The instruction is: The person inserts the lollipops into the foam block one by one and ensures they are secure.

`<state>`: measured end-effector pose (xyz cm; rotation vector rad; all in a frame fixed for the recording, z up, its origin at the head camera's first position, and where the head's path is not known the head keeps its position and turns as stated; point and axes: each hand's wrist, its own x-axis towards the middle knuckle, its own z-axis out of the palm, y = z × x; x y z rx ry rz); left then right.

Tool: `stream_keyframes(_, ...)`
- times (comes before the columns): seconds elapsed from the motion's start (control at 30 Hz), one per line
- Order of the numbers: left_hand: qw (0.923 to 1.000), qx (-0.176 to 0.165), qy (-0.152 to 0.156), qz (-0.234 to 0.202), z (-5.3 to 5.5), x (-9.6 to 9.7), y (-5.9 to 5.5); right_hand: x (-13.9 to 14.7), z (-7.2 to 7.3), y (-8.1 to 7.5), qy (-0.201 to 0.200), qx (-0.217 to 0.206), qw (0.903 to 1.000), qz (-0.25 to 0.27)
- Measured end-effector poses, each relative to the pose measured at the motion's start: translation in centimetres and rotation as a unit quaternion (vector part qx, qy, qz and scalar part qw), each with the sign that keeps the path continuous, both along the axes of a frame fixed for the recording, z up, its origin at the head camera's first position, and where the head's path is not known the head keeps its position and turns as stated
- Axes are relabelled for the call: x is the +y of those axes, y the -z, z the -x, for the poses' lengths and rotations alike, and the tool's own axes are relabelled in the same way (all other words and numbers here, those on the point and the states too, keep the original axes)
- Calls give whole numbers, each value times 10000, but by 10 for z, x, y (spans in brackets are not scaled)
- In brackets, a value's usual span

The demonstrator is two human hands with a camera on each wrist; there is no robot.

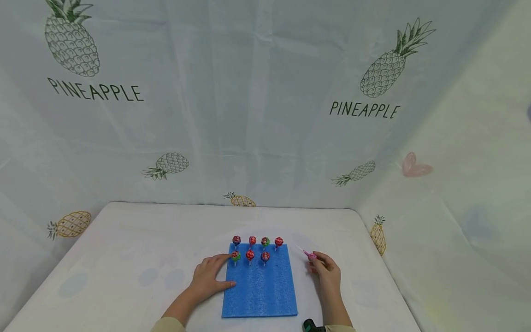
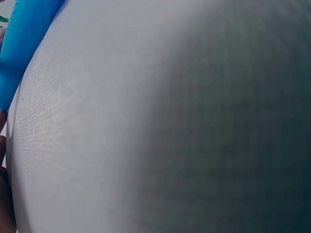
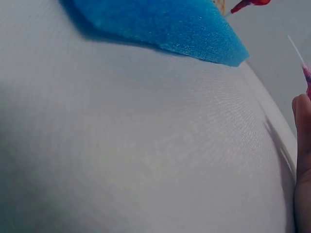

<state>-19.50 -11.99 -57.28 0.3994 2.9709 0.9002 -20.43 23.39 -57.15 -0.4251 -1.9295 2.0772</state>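
My left hand [image 1: 206, 278] rests at the left edge of a blue foam board [image 1: 259, 295], with fingers spread and the thumb lying on its top. The index fingertip reaches to a red and green lollipop [image 1: 235, 256] at the left of the nearer row; whether they touch I cannot tell. To the right of the board, my right hand [image 1: 327, 273] pinches a pink-wrapped lollipop [image 1: 310, 255] by its candy end, its white stick pointing up and left. In the right wrist view, part of that lollipop [image 3: 306, 73] shows above the fingers.
Several wrapped lollipops stand upright in the board in two rows, including a red one [image 1: 279, 241] at the far right corner. A dark green and black object [image 1: 312, 325] sits by the right wrist. The white-covered table [image 1: 137, 249] meets a pineapple-print curtain [image 1: 257, 115] behind.
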Motion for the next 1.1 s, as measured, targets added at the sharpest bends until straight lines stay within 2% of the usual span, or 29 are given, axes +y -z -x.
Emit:
stream_keyframes(0.17, 10000, 17, -14, 54, 0, 0, 0, -2, 0, 1, 90, -5, 10000, 30)
stream_keyframes(0.4, 10000, 40, -12, 34, 0, 0, 1, -4, -1, 3, 229, -66, 9989, -393)
stream_keyframes(0.9, 10000, 29, 1, 30, 0, 0, 0, 1, -3, 3, 64, 219, 9997, -82)
stream_keyframes(1.1, 10000, -49, -33, 17, 0, 0, 0, 1, -1, 4, 170, 196, 9997, -4)
